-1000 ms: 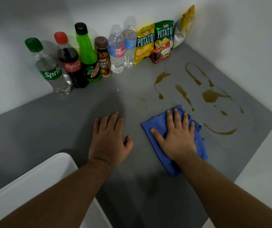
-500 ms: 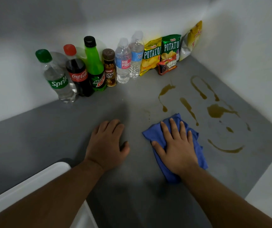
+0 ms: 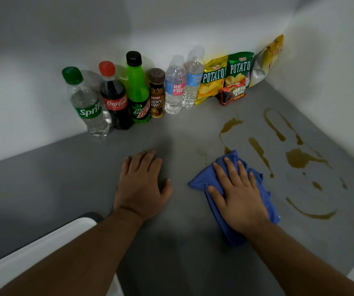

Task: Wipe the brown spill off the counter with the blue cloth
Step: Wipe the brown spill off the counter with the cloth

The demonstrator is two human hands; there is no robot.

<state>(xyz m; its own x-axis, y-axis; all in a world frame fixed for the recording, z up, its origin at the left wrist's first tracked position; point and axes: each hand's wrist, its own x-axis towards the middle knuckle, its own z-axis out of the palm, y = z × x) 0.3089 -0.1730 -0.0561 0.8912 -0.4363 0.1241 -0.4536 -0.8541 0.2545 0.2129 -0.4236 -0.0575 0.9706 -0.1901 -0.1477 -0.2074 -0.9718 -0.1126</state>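
A brown spill (image 3: 297, 160) lies in streaks and blobs on the right half of the grey counter (image 3: 43, 189). The crumpled blue cloth (image 3: 201, 181) sits just left of the spill, and its far tip touches the lower end of the leftmost streak. My right hand (image 3: 235, 195) presses flat on top of the cloth with fingers spread, covering most of it. My left hand (image 3: 141, 186) rests palm down on the bare counter to the cloth's left, holding nothing.
Several drink bottles, among them a Sprite bottle (image 3: 88, 103) and a Mountain Dew bottle (image 3: 138, 90), line the back wall beside snack bags (image 3: 239, 69). White walls close the corner at back and right. A white sink edge (image 3: 43, 242) is at lower left.
My right hand has slid the cloth a little forward, so its tip now reaches the leftmost brown streak. My left hand has stayed flat on the counter. The view has tilted up.
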